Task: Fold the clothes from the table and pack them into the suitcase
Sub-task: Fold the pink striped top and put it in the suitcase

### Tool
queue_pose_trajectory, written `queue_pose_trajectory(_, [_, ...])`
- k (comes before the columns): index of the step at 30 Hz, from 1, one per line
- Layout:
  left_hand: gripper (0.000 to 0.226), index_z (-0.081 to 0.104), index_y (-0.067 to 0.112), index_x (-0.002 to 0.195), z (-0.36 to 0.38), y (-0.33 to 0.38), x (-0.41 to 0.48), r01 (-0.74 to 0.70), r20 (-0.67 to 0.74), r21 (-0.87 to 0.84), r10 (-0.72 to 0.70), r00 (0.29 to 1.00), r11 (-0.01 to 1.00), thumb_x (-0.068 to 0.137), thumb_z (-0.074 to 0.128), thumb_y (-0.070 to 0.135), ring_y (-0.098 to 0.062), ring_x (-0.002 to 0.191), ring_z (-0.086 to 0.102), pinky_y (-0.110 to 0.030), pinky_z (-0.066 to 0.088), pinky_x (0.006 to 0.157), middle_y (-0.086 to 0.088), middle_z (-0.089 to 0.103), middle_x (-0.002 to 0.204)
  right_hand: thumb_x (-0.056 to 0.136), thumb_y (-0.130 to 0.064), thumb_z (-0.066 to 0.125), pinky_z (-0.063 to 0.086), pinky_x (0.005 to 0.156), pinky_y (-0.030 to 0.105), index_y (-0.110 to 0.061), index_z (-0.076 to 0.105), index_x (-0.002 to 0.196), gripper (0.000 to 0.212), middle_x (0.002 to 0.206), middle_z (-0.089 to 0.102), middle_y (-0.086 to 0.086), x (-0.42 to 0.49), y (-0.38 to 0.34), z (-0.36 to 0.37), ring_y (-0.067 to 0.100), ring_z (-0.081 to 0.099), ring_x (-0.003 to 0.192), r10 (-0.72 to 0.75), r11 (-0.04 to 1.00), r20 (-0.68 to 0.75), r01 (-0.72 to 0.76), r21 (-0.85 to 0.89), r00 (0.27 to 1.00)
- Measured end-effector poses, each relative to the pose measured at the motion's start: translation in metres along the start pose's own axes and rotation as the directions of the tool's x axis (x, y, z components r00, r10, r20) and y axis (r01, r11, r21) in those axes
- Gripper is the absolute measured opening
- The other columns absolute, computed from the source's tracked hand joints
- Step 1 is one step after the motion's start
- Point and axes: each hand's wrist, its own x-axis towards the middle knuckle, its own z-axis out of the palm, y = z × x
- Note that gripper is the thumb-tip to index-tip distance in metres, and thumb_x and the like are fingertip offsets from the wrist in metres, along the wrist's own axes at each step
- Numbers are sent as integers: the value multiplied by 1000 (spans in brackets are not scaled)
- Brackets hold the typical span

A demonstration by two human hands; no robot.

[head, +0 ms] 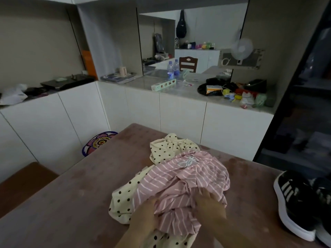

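Working at the near edge of the tabletop, about midway along it. Gripping a bunched fold of the pink dress with the left hand, fingers curled into the cloth. Clutching the same dress just to the right with the right hand, fingertips sunk in the folds. Rumpled, white-striped, with a rabbit patch at the far end. Beneath it and touching, a cream dotted garment, showing at the dress's left side, under the wrists and past its far end toward the far edge. Against the right edge, well apart from the clothes, black shoes with white soles. Beyond the left edge, lower down, a brown bench; past the far left corner, on the floor, a flowered mat. Farther off, a counter bearing two bottles, a long box and clutter at its right end. Behind, a chair, a fan, a hanging black bag.
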Motion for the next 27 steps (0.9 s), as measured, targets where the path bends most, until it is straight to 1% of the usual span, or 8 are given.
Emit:
queue_pose_trajectory(2, [37, 50, 33, 126, 0, -1, 1, -1, -34, 46, 3, 999, 999, 89, 49, 27, -15, 109, 57, -30, 47, 88, 6, 59, 120, 92, -36, 44, 46, 91, 42, -27, 34, 139, 49, 139, 36, -4, -2, 9, -1, 24, 42, 126, -10, 999, -45, 12, 31, 999])
queue_pose_trajectory(4, [25, 58, 29, 113, -10, 1, -3, -48, -82, 127, 58, 995, 991, 89, 49, 28, -16, 100, 59, -30, 48, 82, 5, 61, 109, 90, -36, 45, 49, 79, 32, -27, 51, 106, 19, 111, 49, -7, -8, 25, -3, 19, 54, 112, 13, 990, -122, 4, 141, 992])
queue_pose_trajectory(5, [19, 60, 26, 104, -15, 1, -6, -84, -105, 147, 100, 989, 986, 88, 51, 29, -16, 95, 59, -30, 48, 78, 6, 62, 102, 89, -38, 46, 47, 72, 30, -28, 47, 90, 10, 97, 48, -9, -14, 35, -6, 18, 58, 103, 51, 980, -159, -20, 196, 986])
queue_pose_trajectory(8, [6, 59, 25, 79, -26, 2, -22, -212, -182, 150, 238, 954, 966, 82, 61, 29, -9, 69, 55, -24, 40, 58, 13, 52, 74, 86, -45, 51, 43, 62, 30, -24, 44, 76, 25, 81, 50, -9, -32, 68, -12, 18, 60, 80, 142, 955, -275, -59, 290, 951])
queue_pose_trajectory(12, [15, 54, 34, 69, -31, 8, -53, -344, -137, 213, 377, 916, 914, 72, 68, 34, 3, 48, 39, -14, 34, 54, 21, 39, 51, 82, -42, 59, 43, 59, 31, -25, 48, 69, 24, 77, 48, -7, -65, 112, -17, 15, 55, 70, 193, 950, -324, -94, 297, 926])
queue_pose_trajectory(19, [24, 59, 29, 59, -28, 48, -114, -413, -32, 550, 513, 858, 725, 46, 79, 34, -11, 55, 58, -24, 46, 53, 11, 56, 59, 69, -34, 64, 37, 52, 31, -27, 35, 58, 32, 68, 46, -5, -141, 159, -25, 18, 52, 61, 151, 973, -411, -61, 222, 899])
queue_pose_trajectory(24, [27, 66, 26, 64, -40, 67, -144, -303, -104, 601, 449, 888, 739, 46, 85, 35, -18, 74, 62, -33, 49, 58, 10, 62, 66, 66, -28, 78, 41, 53, 31, -25, 50, 64, 28, 67, 54, -7, -198, 203, -28, 24, 59, 63, 74, 994, -487, -26, 105, 870])
queue_pose_trajectory(27, [26, 65, 30, 69, -35, 77, -162, -379, -36, 590, 492, 870, 713, 50, 81, 38, -15, 72, 61, -32, 46, 63, 13, 64, 64, 65, -28, 75, 36, 49, 28, -30, 45, 75, 32, 65, 58, -5, -235, 225, -31, 25, 60, 56, -3, 999, -565, 28, 36, 825])
